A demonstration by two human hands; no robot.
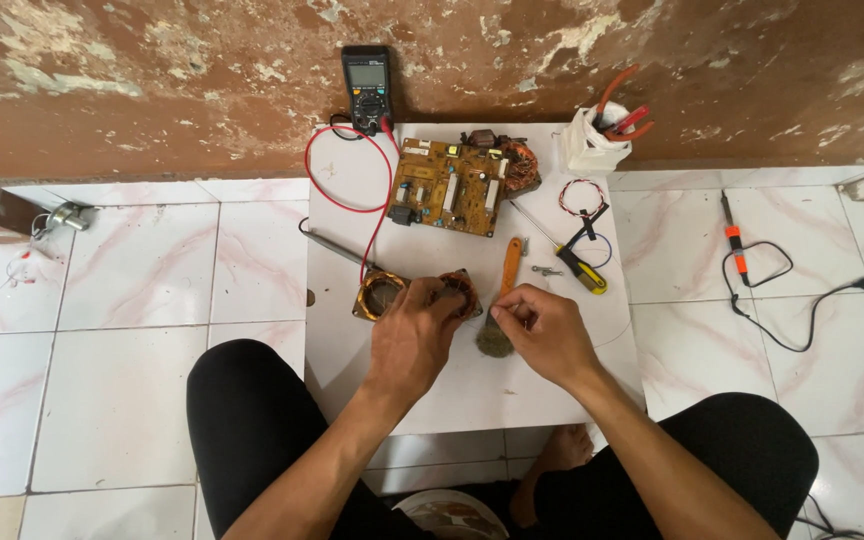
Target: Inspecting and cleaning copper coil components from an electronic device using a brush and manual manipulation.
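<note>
Here, at frame centre, the left hand (414, 335) clamps fingers on a copper-wound motor stator (418, 293), steadying it, while the right hand (542, 330), fingers pinched together, grips an orange-handled bristle brush (500, 312).

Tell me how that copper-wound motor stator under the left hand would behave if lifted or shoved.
The motor stator looks heavy for its size, being a metal core packed with copper windings. It lies flat on the white board, so it would probably slide rather than roll. The left hand covers part of it; exposed windings may scratch easily.

multimeter (366, 84) | circuit board (449, 186) | screwdriver (564, 252) | soldering iron (733, 242)
</note>
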